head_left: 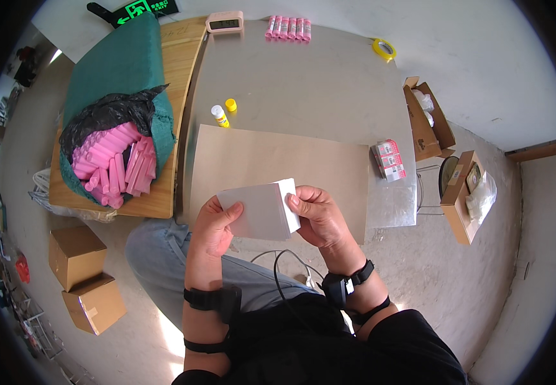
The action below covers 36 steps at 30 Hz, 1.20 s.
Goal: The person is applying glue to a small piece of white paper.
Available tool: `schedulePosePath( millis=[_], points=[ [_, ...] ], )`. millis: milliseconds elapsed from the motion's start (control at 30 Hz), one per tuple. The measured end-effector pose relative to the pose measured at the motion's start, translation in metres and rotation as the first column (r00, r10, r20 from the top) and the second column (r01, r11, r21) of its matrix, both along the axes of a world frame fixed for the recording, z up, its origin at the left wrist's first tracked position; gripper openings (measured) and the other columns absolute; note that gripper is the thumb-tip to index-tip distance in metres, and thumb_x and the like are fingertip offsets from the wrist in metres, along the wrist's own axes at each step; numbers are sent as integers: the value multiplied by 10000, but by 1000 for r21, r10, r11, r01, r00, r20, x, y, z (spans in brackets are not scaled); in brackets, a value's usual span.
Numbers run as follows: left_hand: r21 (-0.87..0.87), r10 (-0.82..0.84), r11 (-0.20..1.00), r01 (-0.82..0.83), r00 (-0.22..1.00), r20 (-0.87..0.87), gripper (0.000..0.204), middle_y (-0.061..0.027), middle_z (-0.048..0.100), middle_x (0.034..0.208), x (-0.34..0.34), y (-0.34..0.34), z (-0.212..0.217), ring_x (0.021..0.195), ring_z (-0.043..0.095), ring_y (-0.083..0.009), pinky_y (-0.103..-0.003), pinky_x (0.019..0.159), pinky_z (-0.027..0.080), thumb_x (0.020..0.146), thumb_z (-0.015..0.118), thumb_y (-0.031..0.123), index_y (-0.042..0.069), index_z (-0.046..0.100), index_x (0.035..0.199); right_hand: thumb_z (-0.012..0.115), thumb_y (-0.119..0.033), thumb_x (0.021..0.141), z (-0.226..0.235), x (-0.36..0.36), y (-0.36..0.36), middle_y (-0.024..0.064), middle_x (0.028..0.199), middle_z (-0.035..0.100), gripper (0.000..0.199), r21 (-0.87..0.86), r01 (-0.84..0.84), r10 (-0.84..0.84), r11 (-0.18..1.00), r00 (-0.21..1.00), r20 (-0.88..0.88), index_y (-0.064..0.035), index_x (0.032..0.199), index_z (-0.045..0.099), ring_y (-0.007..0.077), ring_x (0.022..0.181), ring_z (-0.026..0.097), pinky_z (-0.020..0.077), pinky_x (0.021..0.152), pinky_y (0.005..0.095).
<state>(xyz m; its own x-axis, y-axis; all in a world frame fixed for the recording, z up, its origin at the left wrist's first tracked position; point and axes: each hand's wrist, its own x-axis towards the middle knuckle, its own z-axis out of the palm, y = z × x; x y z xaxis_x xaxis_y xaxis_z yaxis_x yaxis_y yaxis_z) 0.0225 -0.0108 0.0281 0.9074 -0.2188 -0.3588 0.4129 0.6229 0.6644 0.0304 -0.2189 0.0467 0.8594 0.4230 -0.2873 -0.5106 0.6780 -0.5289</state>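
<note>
Both hands grip a stack of white paper sheets in front of me, over the near edge of a brown cardboard sheet. My left hand closes on the stack's left end, thumb on top. At the other end, my right hand pinches the edges, its thumb on the upper right part. Beyond the cardboard lie a white-and-yellow glue stick and its yellow cap. A pile of small red-and-white printed labels sits right of the cardboard.
A green sack full of pink rolls lies on the wooden table at left. Along the metal table's far side are a pink clock, a row of pink rolls and yellow tape. Cardboard boxes stand on the floor.
</note>
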Motion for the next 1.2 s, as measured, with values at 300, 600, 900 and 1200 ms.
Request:
schedulePosePath(
  millis=[300,600,900,1200],
  points=[
    [-19,6,1000,-6,1000,1,197,-83,672,962,0,1,-2,903,635,-163,-298,814,490,818,678,77,18,624,997,592,-122,896,-3,0,0,101,906,665,205,-6,2,-2,1000,1000,0,49,999,638,164,825,623,498,767,289],
    [-31,2,1000,-2,1000,-4,202,-81,670,966,1,2,-5,915,630,-162,-296,823,485,818,677,76,18,622,1004,579,-137,906,-5,0,-1,100,909,662,218,-2,-19,19,1000,1000,-1,52,1000,635,164,832,620,494,772,289],
    [-41,10,999,-11,1000,-17,180,-74,666,973,1,0,-6,912,626,-156,-284,823,486,825,668,77,26,615,989,568,-164,916,-11,1,-2,91,923,659,245,22,-29,29,999,999,13,48,1022,628,162,847,619,488,783,290],
    [48,41,998,-39,998,-40,248,-75,644,1025,5,-2,-21,955,609,-165,-316,853,475,836,654,70,21,589,1071,569,31,832,-22,1,5,57,1029,623,281,-68,87,-80,994,992,99,16,1112,557,150,911,596,473,818,289]
  ],
)
